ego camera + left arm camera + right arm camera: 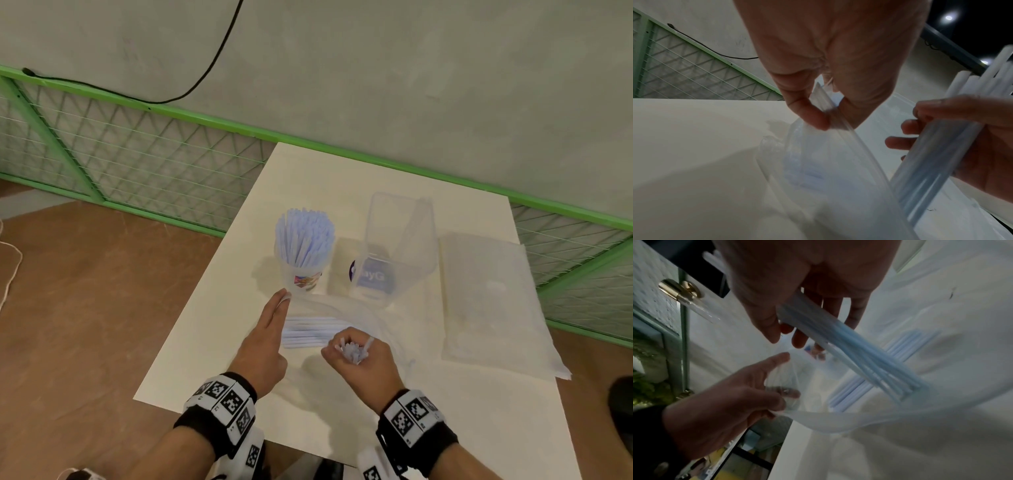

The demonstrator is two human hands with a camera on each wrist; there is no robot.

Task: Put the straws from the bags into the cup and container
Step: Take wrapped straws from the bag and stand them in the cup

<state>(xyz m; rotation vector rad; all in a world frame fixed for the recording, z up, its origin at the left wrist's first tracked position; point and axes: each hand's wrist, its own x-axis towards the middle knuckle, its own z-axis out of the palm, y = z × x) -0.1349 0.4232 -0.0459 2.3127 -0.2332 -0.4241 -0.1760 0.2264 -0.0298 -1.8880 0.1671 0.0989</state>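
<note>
While the left hand (265,339) pinches the bag (346,317) rim to keep its mouth open, the right hand (364,363) clenches a straw bundle (352,351); the empty container (394,250) waits at one o'clock, the full cup (303,270) at eleven.

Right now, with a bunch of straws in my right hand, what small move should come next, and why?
Probably lift the right hand and its bundle of straws clear of the bag, towards the clear container. It looks empty, while the cup is packed full. The left hand pinches the bag's rim, holding it open.
</note>
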